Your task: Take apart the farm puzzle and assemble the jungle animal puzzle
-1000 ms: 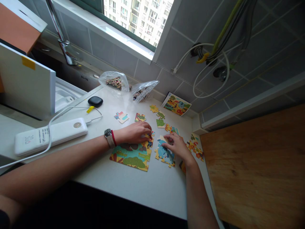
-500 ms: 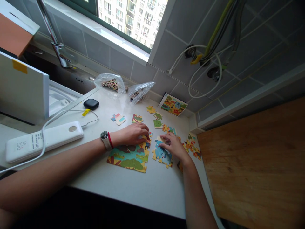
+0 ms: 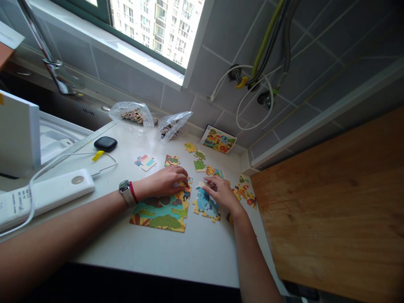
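A partly joined jigsaw section (image 3: 160, 214) with green crocodiles and teal water lies flat on the counter. My left hand (image 3: 172, 180) rests on its upper right corner, the fingers bent together at a puzzle piece there and hiding part of it. To the right, separated by a gap, lies a smaller joined section (image 3: 206, 204) showing a blue elephant. Over its upper right side is my right hand (image 3: 220, 191), thumb and fingers apart, the fingertips near its top edge. Loose puzzle pieces (image 3: 199, 165) lie behind both hands, and more pieces (image 3: 246, 192) are to the right.
Clear bags of pieces (image 3: 134, 115) and a picture card (image 3: 218, 139) stand by the tiled wall. At left are a black case (image 3: 105, 144), a white power bank (image 3: 63, 193) with a cable, and a sink (image 3: 91, 111). A wooden board (image 3: 331, 198) borders the right.
The view has shifted, so the whole scene sits further left. Both hands stay at the same puzzle sections, with little visible movement of the fingers.
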`<state>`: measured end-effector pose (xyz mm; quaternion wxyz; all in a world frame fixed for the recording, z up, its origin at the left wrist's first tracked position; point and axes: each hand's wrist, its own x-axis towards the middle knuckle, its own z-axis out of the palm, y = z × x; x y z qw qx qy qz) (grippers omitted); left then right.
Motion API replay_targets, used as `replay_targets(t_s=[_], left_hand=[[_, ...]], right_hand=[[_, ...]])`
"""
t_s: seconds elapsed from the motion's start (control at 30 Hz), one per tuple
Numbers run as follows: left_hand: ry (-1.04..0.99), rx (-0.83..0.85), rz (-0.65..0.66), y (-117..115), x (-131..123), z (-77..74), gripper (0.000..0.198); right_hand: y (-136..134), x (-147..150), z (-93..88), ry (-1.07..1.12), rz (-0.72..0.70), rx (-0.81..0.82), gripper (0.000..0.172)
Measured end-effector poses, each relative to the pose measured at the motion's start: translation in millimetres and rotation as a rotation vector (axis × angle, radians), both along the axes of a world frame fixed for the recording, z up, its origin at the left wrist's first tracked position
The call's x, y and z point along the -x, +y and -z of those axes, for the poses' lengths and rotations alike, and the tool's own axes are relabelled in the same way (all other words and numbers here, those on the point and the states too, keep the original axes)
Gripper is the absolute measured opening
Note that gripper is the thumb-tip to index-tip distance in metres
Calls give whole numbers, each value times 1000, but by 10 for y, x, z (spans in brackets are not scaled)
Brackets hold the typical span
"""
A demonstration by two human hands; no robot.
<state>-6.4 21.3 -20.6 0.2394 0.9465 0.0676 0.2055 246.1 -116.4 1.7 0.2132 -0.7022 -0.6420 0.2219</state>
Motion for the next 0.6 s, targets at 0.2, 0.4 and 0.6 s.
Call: replay_targets(t_s=[0.2,0.4,0.6], left_hand=[[-19,4,-1,5,-1,41,17],[5,0,3,2,-1,16,18],[15,-10,-4,7,-5,21,17]], right_hand=[[9,62,9,-63,23,8,32],[9,156,67,-153,72,-28,31],[8,206,90,-152,73,-38,32]])
